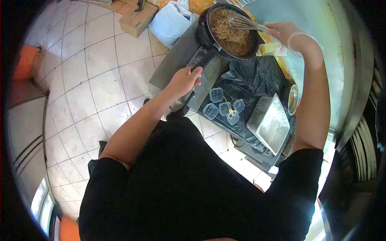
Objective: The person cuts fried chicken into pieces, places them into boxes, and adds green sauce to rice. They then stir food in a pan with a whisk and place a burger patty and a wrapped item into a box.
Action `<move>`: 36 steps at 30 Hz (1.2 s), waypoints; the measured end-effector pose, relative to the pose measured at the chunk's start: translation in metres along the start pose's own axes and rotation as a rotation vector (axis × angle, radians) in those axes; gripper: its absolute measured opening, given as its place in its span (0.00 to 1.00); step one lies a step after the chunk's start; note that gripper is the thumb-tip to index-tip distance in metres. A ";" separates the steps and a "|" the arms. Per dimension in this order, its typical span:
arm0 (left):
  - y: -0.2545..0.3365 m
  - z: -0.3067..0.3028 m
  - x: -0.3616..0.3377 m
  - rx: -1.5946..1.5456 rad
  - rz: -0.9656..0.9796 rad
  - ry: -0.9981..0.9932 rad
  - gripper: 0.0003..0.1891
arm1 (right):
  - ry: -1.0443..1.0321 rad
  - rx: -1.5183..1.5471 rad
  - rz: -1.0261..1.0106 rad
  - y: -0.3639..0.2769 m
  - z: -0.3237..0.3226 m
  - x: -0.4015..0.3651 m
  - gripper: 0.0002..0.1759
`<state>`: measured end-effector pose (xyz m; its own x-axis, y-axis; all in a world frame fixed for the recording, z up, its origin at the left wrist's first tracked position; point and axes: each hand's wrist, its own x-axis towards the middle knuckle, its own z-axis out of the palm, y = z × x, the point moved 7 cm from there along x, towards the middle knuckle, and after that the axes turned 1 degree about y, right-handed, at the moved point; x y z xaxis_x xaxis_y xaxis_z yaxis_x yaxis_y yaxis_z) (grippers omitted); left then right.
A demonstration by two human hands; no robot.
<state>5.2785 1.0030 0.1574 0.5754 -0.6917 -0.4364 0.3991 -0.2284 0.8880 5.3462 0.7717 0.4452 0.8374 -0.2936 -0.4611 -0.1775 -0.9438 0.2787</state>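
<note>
A dark frying pan [255, 45] is at the top of the view, holding a brown, crumbly food [228, 33]. Its black handle [205, 58] points down toward me, and my left hand [184, 82] is closed around the end of it. My right hand [286, 33] comes in from the far side and grips a wire whisk [243, 23] by its handle. The whisk's wires reach over the pan and touch the food. A clear glove or plastic band circles my right wrist.
Several small clear plastic cups [216, 95] stand on black plastic sheeting [261, 76]. Beside them are a metal tray [274, 127] and a round metal bowl [293, 99]. A yellow carton [268, 50] adjoins the pan. A white bag [169, 25] and cardboard box [137, 19] sit beyond the counter.
</note>
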 end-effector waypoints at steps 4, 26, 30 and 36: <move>-0.003 -0.001 0.002 -0.088 -0.017 0.009 0.23 | -0.047 -0.227 -0.066 -0.035 0.030 0.000 0.22; 0.010 0.038 0.027 -0.147 -0.043 0.030 0.14 | 0.177 -0.034 -0.248 0.069 0.069 0.022 0.23; 0.014 0.042 0.022 -0.056 -0.054 0.089 0.15 | -0.161 -0.050 0.031 0.023 0.039 -0.009 0.23; 0.001 0.050 0.026 -0.044 -0.031 0.113 0.17 | -0.294 -0.446 0.021 0.012 0.060 -0.014 0.26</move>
<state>5.2580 0.9502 0.1538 0.6384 -0.6023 -0.4791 0.4470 -0.2166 0.8679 5.3019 0.7550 0.4047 0.6444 -0.4019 -0.6506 0.0980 -0.8003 0.5915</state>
